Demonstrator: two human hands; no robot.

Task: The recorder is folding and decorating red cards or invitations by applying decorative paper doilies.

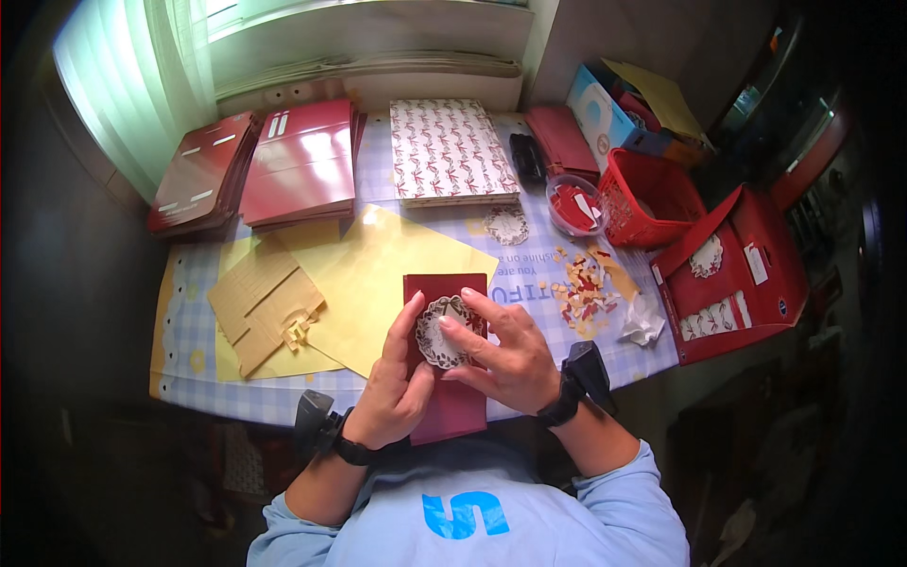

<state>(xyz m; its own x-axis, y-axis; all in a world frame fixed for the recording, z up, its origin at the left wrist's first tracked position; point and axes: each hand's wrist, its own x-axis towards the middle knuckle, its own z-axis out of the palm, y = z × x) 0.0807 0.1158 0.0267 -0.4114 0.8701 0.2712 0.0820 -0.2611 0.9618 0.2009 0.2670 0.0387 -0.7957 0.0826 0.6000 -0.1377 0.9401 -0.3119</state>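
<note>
A dark red paper card or envelope (450,407) lies at the table's front edge, its near end overhanging toward my light blue shirt. On its upper part rests a round, scalloped paper tag (429,343) printed with a leafy wreath. My left hand (400,386) grips the left side of the red piece, with the thumb by the tag's lower left edge. Spread over the tag's right side, my right hand (510,354) holds it with index finger above, thumb below and another finger on its face. The fingers hide part of the tag.
Behind are red folder stacks (301,159), a patterned stack (450,152), a clear tub (567,225) and a red basket (627,227). Yellow sheets (397,248) and brown cardboard (258,298) lie left. Paper scraps (584,290), crumpled paper (643,320) and a red box (772,305) are right.
</note>
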